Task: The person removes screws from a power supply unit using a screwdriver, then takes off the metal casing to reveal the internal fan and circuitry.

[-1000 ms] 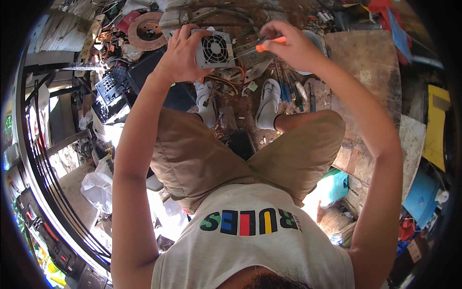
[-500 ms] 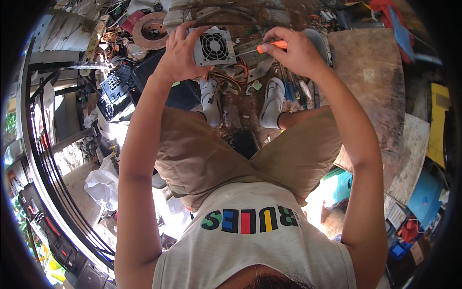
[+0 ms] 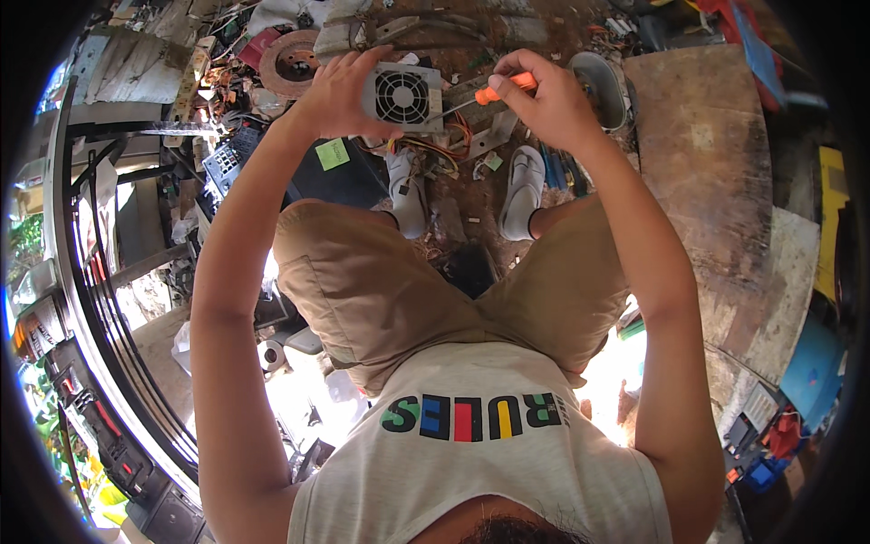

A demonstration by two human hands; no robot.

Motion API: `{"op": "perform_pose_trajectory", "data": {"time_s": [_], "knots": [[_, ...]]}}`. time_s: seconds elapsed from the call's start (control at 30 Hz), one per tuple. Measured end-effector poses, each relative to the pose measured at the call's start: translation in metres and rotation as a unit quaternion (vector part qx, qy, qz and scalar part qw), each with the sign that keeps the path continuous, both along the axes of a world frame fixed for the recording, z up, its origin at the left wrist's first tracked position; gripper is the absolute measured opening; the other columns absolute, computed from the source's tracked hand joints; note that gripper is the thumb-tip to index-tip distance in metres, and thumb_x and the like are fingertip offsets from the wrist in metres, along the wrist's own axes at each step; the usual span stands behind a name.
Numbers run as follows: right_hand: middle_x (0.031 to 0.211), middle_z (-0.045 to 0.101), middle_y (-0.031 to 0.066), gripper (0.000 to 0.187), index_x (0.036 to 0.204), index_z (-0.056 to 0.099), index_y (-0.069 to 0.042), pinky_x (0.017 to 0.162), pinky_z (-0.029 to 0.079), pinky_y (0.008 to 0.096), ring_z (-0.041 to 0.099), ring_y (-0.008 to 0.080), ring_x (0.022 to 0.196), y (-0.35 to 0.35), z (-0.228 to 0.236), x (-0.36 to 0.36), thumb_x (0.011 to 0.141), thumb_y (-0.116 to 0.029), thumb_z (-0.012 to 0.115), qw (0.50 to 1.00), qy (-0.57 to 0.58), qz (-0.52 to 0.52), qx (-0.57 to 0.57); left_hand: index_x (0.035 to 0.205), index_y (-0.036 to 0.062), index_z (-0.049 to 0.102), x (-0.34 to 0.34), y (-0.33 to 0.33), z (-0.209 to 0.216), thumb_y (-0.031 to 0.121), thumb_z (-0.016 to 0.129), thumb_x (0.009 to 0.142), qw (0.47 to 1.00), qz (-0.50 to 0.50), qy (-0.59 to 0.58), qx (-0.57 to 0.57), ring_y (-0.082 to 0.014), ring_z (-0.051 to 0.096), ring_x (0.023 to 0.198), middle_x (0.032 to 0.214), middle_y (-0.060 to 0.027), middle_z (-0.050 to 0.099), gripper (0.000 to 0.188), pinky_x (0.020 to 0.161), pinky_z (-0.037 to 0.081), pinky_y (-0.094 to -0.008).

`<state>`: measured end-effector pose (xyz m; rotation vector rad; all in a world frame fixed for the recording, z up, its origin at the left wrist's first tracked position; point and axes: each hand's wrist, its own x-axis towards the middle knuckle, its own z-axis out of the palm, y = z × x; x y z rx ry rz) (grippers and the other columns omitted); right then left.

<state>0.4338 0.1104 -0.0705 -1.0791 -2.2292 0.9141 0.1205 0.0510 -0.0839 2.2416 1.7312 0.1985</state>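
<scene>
My left hand [image 3: 343,98] grips the left side of a grey metal computer power supply [image 3: 430,89], its round fan grille facing up at me. Coloured wires [image 3: 459,143] hang below its lower right side. In my right hand [image 3: 548,98] is a screwdriver [image 3: 506,88] with an orange handle, closed in between thumb and fingers. Its thin shaft slants down to the left, and the tip lies at the lower right corner of the power supply. Whether the tip sits in a screw is too small to tell.
A dark box with a green note [image 3: 333,154] lies below my left hand. Beyond it is a rusty disc [image 3: 288,63]. An oval metal container [image 3: 602,89] stands right of my right hand, beside a wooden board [image 3: 702,145]. Several tools [image 3: 566,172] lie by my right foot.
The screwdriver now slants more steeply, its handle higher than its tip. My left fingers have shifted along the power supply's side, and the green note has come into fuller view.
</scene>
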Motion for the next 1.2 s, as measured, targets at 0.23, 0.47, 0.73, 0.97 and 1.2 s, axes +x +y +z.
{"op": "perform_pose_trajectory", "data": {"time_s": [0.23,0.47,0.73,0.97,1.2], "knots": [[0.074,0.070,0.0134,0.035,0.106,0.063,-0.010,0.062,0.052,0.0419,0.069,0.0327,0.069,-0.019,0.009,-0.006,0.095,-0.043,0.061,1.000,-0.024,-0.019,0.007,0.135,0.0054,0.053,0.018,0.052,0.006,0.070,0.065,0.080,0.982,0.070,0.106,-0.141,-0.0382,0.068,0.102,0.105,-0.0242,0.070,0.086,0.090,0.052,-0.0465],[0.080,0.070,0.0123,0.027,0.111,0.061,-0.011,0.065,0.053,0.0450,0.069,0.0348,0.075,-0.028,0.013,-0.012,0.096,-0.034,0.061,0.999,-0.007,0.018,0.048,0.129,0.0123,0.061,0.028,0.049,0.002,0.069,0.062,0.083,0.983,0.058,0.152,-0.090,-0.0326,0.069,0.103,0.105,-0.0152,0.073,0.073,0.088,0.054,-0.0444],[0.098,0.069,0.0146,0.026,0.111,0.061,-0.006,0.070,0.053,0.0442,0.067,0.0361,0.082,-0.023,0.038,-0.010,0.092,-0.023,0.065,0.983,-0.171,0.069,0.003,0.115,0.0192,0.070,0.025,0.037,-0.013,0.063,0.066,0.081,0.989,0.115,0.086,-0.046,-0.0333,0.070,0.096,0.098,-0.0144,0.073,0.056,0.084,0.055,-0.0447],[0.097,0.069,0.0191,0.026,0.104,0.062,-0.002,0.076,0.052,0.0465,0.066,0.0394,0.088,-0.009,0.026,-0.004,0.094,-0.027,0.062,0.965,-0.103,0.207,0.125,0.120,0.0181,0.069,0.034,0.041,-0.007,0.062,0.066,0.082,0.984,0.131,0.096,-0.072,-0.0314,0.070,0.101,0.105,-0.0120,0.073,0.058,0.088,0.055,-0.0441],[0.088,0.065,0.0161,0.019,0.100,0.064,-0.005,0.076,0.052,0.0464,0.066,0.0371,0.086,-0.019,0.050,-0.010,0.095,-0.024,0.059,0.962,-0.241,0.130,0.004,0.120,0.0180,0.068,0.028,0.039,-0.013,0.061,0.067,0.082,0.985,0.131,0.094,-0.062,-0.0310,0.069,0.102,0.106,-0.0120,0.073,0.057,0.088,0.055,-0.0443]]}}
